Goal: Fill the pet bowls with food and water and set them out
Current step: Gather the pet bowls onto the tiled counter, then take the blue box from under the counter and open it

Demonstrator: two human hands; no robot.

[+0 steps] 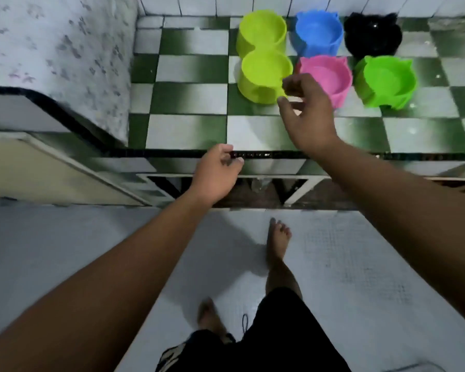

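Five pet bowls stand grouped at the back right of the green-and-white checkered desk (188,130). The lime double bowl (263,55) is leftmost, with a blue bowl (318,33) and black bowl (372,33) behind and a pink bowl (330,73) and green bowl (385,83) in front. I note the right hand (306,114) over the lime-pink gap, thumb and curled fingers apart; contact cannot be confirmed. The left hand (216,173) hangs at the desk's black edge, its fingers loosely curled and gripping nothing.
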